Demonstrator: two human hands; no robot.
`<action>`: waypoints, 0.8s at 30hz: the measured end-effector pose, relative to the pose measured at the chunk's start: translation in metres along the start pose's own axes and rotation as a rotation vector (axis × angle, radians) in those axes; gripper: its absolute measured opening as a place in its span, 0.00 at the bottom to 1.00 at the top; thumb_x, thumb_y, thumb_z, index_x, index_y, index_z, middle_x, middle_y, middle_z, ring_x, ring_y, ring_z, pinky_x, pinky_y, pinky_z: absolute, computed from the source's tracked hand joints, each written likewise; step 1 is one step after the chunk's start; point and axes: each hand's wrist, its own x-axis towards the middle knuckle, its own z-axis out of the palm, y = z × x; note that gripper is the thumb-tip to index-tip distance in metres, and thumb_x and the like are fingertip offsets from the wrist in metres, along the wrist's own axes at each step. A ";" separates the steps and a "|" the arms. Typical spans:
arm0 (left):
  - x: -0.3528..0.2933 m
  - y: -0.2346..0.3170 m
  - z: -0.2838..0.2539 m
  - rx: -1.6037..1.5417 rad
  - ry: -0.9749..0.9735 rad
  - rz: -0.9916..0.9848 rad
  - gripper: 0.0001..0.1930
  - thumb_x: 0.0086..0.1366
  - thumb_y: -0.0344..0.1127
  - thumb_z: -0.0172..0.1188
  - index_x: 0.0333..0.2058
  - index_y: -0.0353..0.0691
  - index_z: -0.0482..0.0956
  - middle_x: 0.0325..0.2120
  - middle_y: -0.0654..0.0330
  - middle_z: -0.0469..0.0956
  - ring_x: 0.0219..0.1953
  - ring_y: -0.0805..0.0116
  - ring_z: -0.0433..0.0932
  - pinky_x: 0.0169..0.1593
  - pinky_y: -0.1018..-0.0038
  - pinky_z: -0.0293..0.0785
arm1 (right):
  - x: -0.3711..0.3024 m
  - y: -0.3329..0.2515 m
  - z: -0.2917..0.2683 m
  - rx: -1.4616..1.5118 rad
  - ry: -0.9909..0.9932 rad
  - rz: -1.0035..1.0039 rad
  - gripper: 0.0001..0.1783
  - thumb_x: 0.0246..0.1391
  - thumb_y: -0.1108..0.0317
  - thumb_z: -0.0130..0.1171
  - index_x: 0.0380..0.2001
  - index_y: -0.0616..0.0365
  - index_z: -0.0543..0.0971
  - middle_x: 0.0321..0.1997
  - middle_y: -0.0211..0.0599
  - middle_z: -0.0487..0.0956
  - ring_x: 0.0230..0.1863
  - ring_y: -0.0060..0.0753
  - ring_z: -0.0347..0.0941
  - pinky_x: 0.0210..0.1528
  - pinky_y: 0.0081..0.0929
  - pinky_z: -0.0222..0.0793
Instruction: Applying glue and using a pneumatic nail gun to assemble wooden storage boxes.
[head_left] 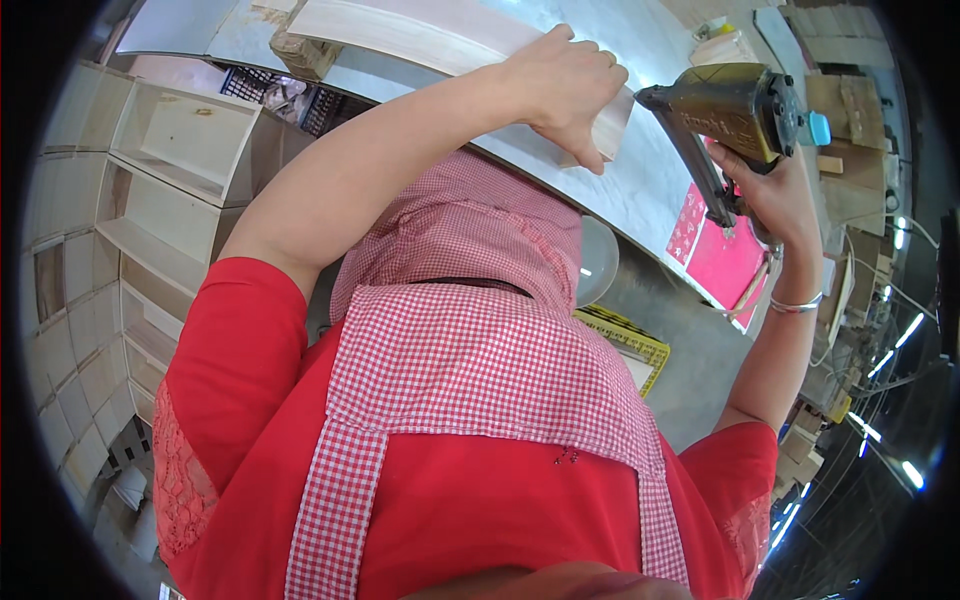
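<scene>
My left hand (570, 90) grips the right end of a long pale wooden piece (420, 38) on the worktable. Its thumb hangs over the near side and its fingers lie over the top and far side. Whether the piece is a single board or part of a box I cannot tell. My right hand (775, 195) is wrapped round the handle of a dark pneumatic nail gun (725, 105) with a bronze-coloured head. The gun's nose points left, close beside the end of the wooden piece, and its long magazine slants down toward me.
The worktable (640, 215) has a pink patterned sheet (725, 260) at its right, with an air hose near it. Open wooden boxes (185, 140) are stacked at the left. A yellow-edged crate (630, 345) stands below the table, and a round stool seat (598, 262) shows beside my apron.
</scene>
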 end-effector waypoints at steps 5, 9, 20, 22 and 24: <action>0.000 -0.001 0.001 -0.014 0.016 0.013 0.42 0.40 0.63 0.72 0.45 0.33 0.75 0.41 0.50 0.79 0.49 0.54 0.77 0.56 0.58 0.65 | 0.001 -0.004 0.004 0.064 0.053 -0.028 0.21 0.48 0.63 0.74 0.43 0.64 0.82 0.37 0.36 0.85 0.37 0.25 0.78 0.44 0.28 0.73; 0.001 -0.001 0.000 -0.011 0.007 0.013 0.42 0.39 0.63 0.72 0.45 0.32 0.75 0.41 0.51 0.79 0.48 0.54 0.77 0.56 0.59 0.66 | 0.003 -0.002 0.001 0.014 0.036 -0.023 0.20 0.49 0.63 0.73 0.42 0.64 0.82 0.36 0.35 0.85 0.37 0.24 0.77 0.44 0.28 0.73; 0.000 0.000 -0.004 -0.022 -0.037 0.014 0.45 0.40 0.64 0.72 0.47 0.31 0.74 0.44 0.49 0.79 0.51 0.53 0.76 0.58 0.58 0.64 | 0.016 -0.029 -0.013 -0.116 -0.136 0.404 0.20 0.48 0.66 0.74 0.43 0.63 0.81 0.37 0.32 0.84 0.37 0.22 0.76 0.41 0.26 0.74; 0.001 -0.001 -0.005 -0.014 -0.054 0.019 0.46 0.41 0.65 0.71 0.48 0.30 0.74 0.45 0.48 0.78 0.52 0.53 0.76 0.59 0.58 0.64 | 0.007 -0.007 -0.006 -0.024 -0.038 0.265 0.19 0.49 0.66 0.73 0.42 0.63 0.81 0.36 0.32 0.83 0.35 0.21 0.76 0.38 0.25 0.73; 0.001 -0.005 -0.001 0.010 0.002 0.079 0.46 0.46 0.66 0.69 0.52 0.30 0.73 0.47 0.46 0.77 0.53 0.52 0.75 0.61 0.57 0.62 | -0.004 0.022 0.003 0.147 0.147 -0.014 0.17 0.50 0.67 0.72 0.41 0.64 0.81 0.34 0.31 0.82 0.30 0.19 0.75 0.32 0.24 0.72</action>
